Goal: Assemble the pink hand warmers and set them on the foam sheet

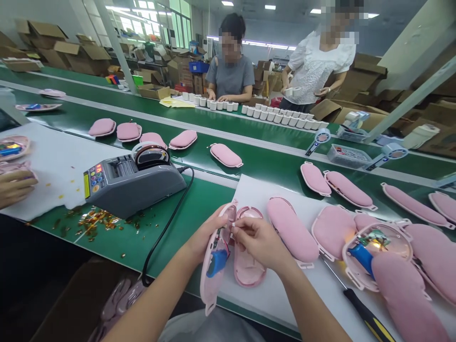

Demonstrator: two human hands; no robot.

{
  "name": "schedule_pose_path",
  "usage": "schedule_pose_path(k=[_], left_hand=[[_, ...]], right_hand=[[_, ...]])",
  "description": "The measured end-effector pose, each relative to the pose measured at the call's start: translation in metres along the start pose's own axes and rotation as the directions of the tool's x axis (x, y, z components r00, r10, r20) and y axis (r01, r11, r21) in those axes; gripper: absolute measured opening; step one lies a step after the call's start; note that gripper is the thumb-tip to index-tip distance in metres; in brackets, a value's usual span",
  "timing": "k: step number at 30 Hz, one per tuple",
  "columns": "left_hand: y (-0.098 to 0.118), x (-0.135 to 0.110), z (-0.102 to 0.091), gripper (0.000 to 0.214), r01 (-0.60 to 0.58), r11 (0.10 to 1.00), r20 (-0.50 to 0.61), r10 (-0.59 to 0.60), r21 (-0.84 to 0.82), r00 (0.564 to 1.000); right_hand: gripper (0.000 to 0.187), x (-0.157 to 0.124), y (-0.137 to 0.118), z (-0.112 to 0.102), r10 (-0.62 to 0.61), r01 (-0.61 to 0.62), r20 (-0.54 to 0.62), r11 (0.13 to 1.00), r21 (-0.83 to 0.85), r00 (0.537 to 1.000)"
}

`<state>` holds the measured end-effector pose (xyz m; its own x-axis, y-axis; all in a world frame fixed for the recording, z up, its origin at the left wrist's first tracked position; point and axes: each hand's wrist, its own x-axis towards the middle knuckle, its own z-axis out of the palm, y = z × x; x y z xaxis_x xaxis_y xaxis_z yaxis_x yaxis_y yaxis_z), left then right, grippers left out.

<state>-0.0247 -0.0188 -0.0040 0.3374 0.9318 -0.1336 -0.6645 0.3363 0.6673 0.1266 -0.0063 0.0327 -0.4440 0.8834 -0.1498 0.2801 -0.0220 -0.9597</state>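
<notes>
My left hand (208, 233) grips a pink plastic shell (209, 284) on edge, tilted with its open side facing right. Inside it sit a blue battery (218, 262) and some wires. At the shell's upper end, my right hand (258, 237) is closed in a pinch; a small whitish piece shows by the fingertips, too small to name. Beneath my right hand an oval, translucent pink shell (249, 275) lies on the white sheet (245, 190). A pink padded shell (292, 228) rests just right of it.
A grey tape dispenser (138, 187) with a black cable (167, 223) stands left, beside amber tape scraps (98, 221). A screwdriver (366, 313), an opened shell with a lit board (377, 242) and several pink shells lie right. A neighbour's hand (16, 187) works far left; two people stand across.
</notes>
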Motion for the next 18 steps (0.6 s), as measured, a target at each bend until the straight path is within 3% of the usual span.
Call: schedule_pose_path(k=[3,8,13,18], left_hand=[[0.002,0.000,-0.002,0.056,0.007,1.000,0.011,-0.007,0.014,1.000],[0.000,0.002,-0.004,0.061,-0.003,0.999,-0.019,0.003,0.033,1.000],[-0.001,0.003,-0.002,0.062,-0.007,0.999,-0.024,0.009,0.052,1.000],[0.000,0.004,-0.001,0.064,0.002,0.996,-0.042,0.002,0.089,0.999]], right_hand=[[0.022,0.003,-0.007,-0.005,0.004,0.001,0.046,0.993,-0.116,0.999],[0.024,0.008,-0.008,-0.011,-0.111,0.151,0.222,0.974,-0.170,0.969],[0.022,0.011,-0.005,-0.011,-0.067,0.101,0.174,0.976,-0.193,0.982],[0.023,0.014,-0.004,-0.010,-0.070,0.089,0.190,0.992,-0.093,0.979]])
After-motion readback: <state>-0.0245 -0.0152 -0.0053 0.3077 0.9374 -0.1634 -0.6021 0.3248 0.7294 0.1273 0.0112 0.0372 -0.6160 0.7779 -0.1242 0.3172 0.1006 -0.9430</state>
